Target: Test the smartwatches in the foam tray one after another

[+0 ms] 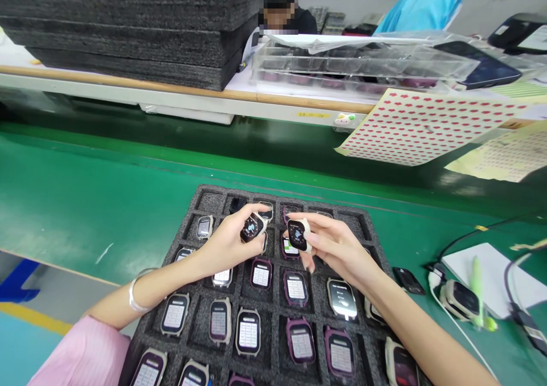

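Pinched between the thumb and fingers of my left hand (pixel 233 232) is a smartwatch (pixel 253 227) with a pale case and a lit watch face. My right hand (pixel 331 238) grips a second pale-cased smartwatch (pixel 298 234), its lit screen turned towards the left. Both watches are held above a dark foam tray (pixel 273 312) divided into compartments. Several strapless watches lie in it, such as a purple one (pixel 295 287) and a pale one (pixel 248 332), many with lit screens. My hands and forearms hide some compartments.
A stack of black foam trays (pixel 128 27) and clear plastic trays (pixel 363 61) stand on the shelf ahead, with a person (pixel 299 19) behind it. Dotted sticker sheets (pixel 427 127) hang off its edge. Cables, a watch (pixel 459 299) and a green pen (pixel 476 286) lie right on the green bench.
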A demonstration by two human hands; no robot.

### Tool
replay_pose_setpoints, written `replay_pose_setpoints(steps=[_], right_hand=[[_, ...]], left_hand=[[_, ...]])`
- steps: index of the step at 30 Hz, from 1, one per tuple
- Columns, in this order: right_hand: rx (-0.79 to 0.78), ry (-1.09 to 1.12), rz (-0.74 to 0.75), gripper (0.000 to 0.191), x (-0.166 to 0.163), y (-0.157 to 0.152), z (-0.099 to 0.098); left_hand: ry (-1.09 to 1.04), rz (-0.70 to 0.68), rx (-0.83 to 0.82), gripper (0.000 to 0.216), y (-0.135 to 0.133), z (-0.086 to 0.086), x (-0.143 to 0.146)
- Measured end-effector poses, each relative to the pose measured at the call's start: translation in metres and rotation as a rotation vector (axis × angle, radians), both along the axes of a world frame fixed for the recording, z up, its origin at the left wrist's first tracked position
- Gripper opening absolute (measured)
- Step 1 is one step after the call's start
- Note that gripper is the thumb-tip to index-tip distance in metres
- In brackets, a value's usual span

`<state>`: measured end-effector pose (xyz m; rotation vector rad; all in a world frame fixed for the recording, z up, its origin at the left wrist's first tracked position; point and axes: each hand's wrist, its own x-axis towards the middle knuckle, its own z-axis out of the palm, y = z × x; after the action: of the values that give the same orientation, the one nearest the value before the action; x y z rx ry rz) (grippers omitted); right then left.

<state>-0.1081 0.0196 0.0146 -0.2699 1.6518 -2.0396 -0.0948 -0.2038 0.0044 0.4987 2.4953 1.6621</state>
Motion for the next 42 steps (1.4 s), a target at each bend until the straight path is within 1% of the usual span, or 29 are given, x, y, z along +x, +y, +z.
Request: replay_pose_setpoints(steps=[8,14,19,27,32,35,38,42], right_hand=[[0.007,0.017,0.015,0.040,-0.0004,0.0025,-0.0011],[-0.014,0.002,-0.011,0.040,-0.0006,0.0008,0.0011],[0.010,0.009,-0.006,0.039,0.0002,0.0001,0.0006],[0.045,0.009,-0.026,0.040,0.0003,0.0000,0.0006],[0.049,0.020,-0.054,0.039,0.0008,0.0000,0.0024],[0.036,0.028,-0.056,0.043,0.0023,0.0010,0.0034],[0.026,0.043,-0.039,0.044,0.0034,0.0022,0.0031],[0.015,0.036,-0.008,0.040,0.0028,0.0030,0.0017]], left_hand=[[0.021,0.024,-0.022,0.040,-0.0013,-0.0009,-0.0013],[0.007,0.017,0.022,0.044,0.0006,-0.0037,-0.0035],[0.023,0.017,-0.029,0.042,-0.0012,-0.0049,-0.0031],[0.031,0.029,-0.035,0.041,-0.0017,-0.0022,-0.0024],[0.072,0.071,0.020,0.041,-0.0019,0.0002,-0.0001],[0.119,0.067,0.049,0.040,-0.0022,0.0009,0.0016],[0.142,0.049,0.056,0.041,-0.0025,0.0010,0.0021],[0.110,0.068,0.045,0.039,-0.0024,-0.0008,0.0008]])
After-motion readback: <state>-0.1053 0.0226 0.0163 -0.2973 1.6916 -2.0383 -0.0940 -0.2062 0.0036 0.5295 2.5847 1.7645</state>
